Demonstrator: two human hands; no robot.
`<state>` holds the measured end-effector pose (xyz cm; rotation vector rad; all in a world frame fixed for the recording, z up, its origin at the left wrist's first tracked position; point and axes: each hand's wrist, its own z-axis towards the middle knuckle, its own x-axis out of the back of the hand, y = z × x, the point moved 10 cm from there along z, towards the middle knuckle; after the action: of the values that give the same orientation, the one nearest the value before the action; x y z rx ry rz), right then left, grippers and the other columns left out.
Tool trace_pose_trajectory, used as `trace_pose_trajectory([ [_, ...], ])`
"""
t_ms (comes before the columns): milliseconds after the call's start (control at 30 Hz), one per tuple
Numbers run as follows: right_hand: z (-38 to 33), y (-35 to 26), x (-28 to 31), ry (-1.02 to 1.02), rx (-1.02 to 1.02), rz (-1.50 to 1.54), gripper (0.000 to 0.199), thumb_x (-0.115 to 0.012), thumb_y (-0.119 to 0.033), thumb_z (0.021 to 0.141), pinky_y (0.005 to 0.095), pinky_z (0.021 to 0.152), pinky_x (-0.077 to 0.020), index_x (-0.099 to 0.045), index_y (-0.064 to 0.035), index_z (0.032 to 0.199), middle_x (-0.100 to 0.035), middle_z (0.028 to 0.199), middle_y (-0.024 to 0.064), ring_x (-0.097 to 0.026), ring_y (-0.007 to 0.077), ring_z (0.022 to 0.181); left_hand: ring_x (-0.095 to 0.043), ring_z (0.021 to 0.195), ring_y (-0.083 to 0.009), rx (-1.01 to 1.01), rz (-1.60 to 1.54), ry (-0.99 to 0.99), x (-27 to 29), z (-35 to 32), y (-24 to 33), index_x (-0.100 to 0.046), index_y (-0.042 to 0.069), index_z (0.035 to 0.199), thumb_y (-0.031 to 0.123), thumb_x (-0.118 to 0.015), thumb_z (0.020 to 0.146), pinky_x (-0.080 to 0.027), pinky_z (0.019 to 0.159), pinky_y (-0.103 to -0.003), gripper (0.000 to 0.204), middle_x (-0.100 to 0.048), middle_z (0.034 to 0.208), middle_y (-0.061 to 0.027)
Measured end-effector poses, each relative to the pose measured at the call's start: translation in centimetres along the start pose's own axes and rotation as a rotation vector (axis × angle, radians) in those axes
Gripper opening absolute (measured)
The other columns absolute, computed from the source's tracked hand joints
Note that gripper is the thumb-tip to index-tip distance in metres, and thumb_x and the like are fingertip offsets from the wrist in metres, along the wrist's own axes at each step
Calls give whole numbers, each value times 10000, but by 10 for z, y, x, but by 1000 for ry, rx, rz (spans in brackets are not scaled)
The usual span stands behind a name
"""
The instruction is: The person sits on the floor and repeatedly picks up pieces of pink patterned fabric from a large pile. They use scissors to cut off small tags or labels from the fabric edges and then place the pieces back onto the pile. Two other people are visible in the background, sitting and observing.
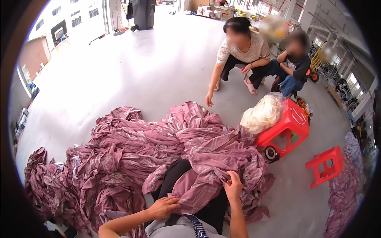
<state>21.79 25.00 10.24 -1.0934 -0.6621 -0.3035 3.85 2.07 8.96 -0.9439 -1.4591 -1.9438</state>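
Observation:
A large heap of dusty-pink patterned fabric (pixel 131 142) spreads over the floor before me, and part of it lies across my lap. My left hand (pixel 163 207) is closed on the near edge of the fabric by my waist. On the right side of the lap, the fingers of my right hand (pixel 233 185) are curled and pinched on the same cloth. Between the two hands the fabric lies in loose folds over my dark trousers (pixel 212 212).
Right of the heap are a red plastic stool (pixel 291 127) on its side, a clear bag of cream-coloured material (pixel 262 113) and a smaller red stool (pixel 325 166). Two people (pixel 244 51) crouch or sit beyond. More pink fabric (pixel 343 198) lies far right; a dark wheeled bin (pixel 143 15) stands behind.

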Motion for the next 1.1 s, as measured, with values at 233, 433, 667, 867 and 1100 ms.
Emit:
trace_pose_trajectory([
  [233,-9,64,-12,-44,-115,-328,404,-722,-73,717,393,733,-497,-576,-57,1094,-617,987,120,-616,340,857,-597,969,-308,162,-32,306,48,68,-43,-592,101,1102,149,-630,741,-503,810,-395,366,-616,1053,-114],
  [433,-11,51,9,43,-129,0,183,-677,-7,730,314,630,-469,-622,1,904,-618,779,105,-594,208,667,-479,1174,-286,215,206,316,12,152,-78,-579,123,1150,196,-629,753,-416,909,-406,407,-588,1153,-111],
  [667,-4,36,62,206,-135,198,129,-602,42,759,258,627,-454,-608,16,885,-592,760,44,-555,108,678,-628,725,-320,308,-80,310,-9,173,-108,-593,104,862,242,-580,809,-472,683,-432,149,-633,718,-123],
  [867,7,13,79,264,-189,441,131,-586,57,778,192,575,-383,-597,-3,894,-555,756,-37,-463,36,641,-624,877,-320,322,0,183,-18,151,-116,-607,124,1018,385,-604,824,-496,728,-437,326,-644,902,-134],
  [1100,-4,27,75,270,-152,373,142,-576,37,787,185,546,-389,-598,-6,921,-549,755,-29,-470,35,597,-624,785,-339,330,66,69,-43,133,-105,-584,76,904,464,-605,818,-492,661,-439,398,-639,844,-161],
])
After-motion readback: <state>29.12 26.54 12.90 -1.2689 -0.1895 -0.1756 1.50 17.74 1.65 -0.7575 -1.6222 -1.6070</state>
